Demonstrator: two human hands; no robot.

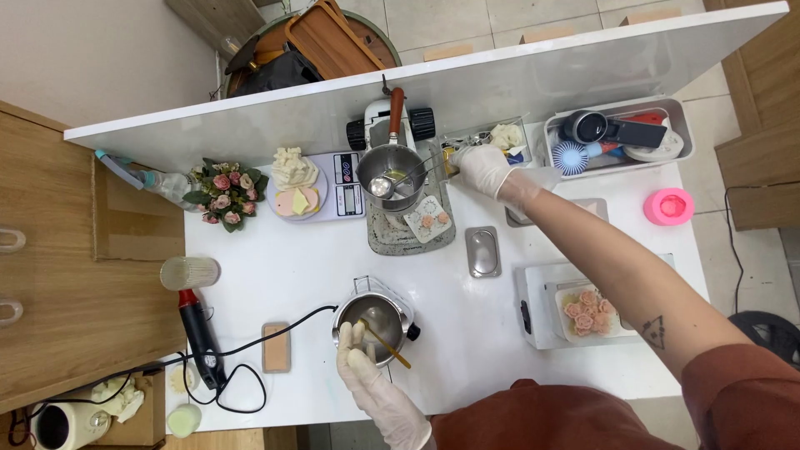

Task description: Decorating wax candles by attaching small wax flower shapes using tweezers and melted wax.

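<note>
Over the small round steel melting pot (373, 321), my gloved left hand (360, 360) is gripping a thin wooden stick (385, 343), stirring. My gloved right hand (483, 169) is pinching something tiny beside the clear plastic box (492, 140); adding it probably needs care

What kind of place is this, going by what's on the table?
Probably a small home craft workspace, likely for candle or soap making. A gloved left hand stirs a small metal melting pot, a pink silicone mould sits nearby, and a tray of pink rose-shaped pieces rests by a kitchen scale.

A thin wooden stick (385, 342) slants across a small steel pot (377, 319) near the table's front edge.
</note>
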